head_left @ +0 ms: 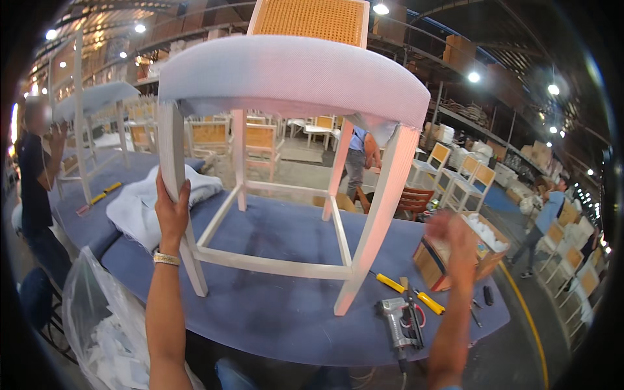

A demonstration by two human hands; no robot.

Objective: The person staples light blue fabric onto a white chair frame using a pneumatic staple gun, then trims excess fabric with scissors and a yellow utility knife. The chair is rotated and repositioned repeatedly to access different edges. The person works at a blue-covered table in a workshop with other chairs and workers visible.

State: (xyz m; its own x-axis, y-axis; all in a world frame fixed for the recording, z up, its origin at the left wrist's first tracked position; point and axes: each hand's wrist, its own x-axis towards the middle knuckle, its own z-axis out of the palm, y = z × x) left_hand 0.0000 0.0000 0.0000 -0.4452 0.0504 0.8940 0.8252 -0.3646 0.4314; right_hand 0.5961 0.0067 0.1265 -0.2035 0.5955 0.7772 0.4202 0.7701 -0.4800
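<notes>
On the blue-covered table (279, 325), I have a white chair (292, 75) standing upright on its legs, right in front of my camera. Its padded seat is wrapped in pale cloth, some of which hangs loose under the corner by the right front leg (377, 221). A woven back panel (312, 19) rises behind the seat. My left hand (172, 211) is clamped on the left front leg (173, 149), thumb on one side and fingers on the other; there is a pale band (166, 259) on that wrist. My right hand (453, 234) is raised to the right of the chair, in front of an open cardboard box (432, 263). It is too blurred for me to tell whether its fingers are together or apart, or whether it touches the box.

Below it I see a staple gun (395, 322) lying near two yellow-handled tools, one (390, 283) close to the right front leg and the other (430, 303) nearer the box. Beside my left hand lies a bunched white cloth (143, 201). At lower left, a clear plastic bag (78, 292) holds white scraps (120, 348). A co-worker (36, 175) stands at the far left, by another chair (97, 96).
</notes>
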